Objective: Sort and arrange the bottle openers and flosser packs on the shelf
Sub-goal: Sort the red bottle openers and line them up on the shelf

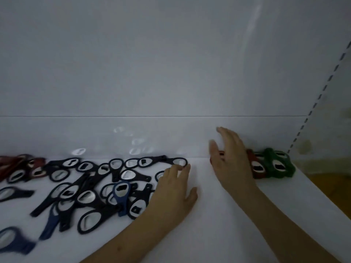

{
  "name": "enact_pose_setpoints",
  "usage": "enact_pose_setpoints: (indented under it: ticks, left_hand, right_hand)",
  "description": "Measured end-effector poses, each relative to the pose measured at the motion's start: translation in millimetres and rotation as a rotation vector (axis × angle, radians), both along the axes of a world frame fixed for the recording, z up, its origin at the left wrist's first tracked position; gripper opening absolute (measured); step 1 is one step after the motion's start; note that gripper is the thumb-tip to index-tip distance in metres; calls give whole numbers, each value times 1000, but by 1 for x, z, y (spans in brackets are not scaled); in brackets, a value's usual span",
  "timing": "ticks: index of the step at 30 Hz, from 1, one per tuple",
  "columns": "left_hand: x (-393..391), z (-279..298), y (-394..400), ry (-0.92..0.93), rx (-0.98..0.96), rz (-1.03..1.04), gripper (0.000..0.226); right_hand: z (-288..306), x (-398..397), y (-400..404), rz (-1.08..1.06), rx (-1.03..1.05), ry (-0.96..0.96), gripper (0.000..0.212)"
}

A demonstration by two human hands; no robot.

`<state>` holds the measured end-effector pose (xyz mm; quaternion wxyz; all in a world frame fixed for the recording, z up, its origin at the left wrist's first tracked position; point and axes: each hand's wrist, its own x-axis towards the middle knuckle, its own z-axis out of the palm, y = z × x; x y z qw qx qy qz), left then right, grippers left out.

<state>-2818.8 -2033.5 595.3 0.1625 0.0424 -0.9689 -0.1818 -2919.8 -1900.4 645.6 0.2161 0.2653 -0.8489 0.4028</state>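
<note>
Red openers (11,164): cut off by the left frame edge; count not readable.
Blue opener (13,240): bottom left, motion-blurred, head partly out of frame.
Red opener stack (255,167): partly hidden behind the right hand (230,158); number in stack cannot be told.
Right hand fingertips (220,130): blurred.
Black opener (160,175): mostly covered by the left hand (173,190).
Both forearms: cut off at the bottom edge.
</note>
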Motion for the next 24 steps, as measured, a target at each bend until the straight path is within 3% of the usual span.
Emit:
enact_pose_setpoints:
  ticks: [10, 13, 18, 21, 24]
  left_hand:
    - [130, 8, -127, 198, 23, 101, 31]
    - [164, 12, -184, 250, 89, 251, 29]
    - [224, 8, -298, 265, 40, 637, 26]
    - [255, 5, -357, 156, 15, 834, 38]
    - [263, 0, -398, -148, -16, 935, 80]
  right_hand:
    - [-6, 76, -207, 489, 91, -102, 60]
    - [-9, 106, -266, 610, 152, -121, 54]
    - [-22, 152, -351, 807, 353, -112, 51]
    - [-37, 179, -396, 851, 465, -47, 49]
    - [-48, 201, -432, 835, 431, -42, 43]
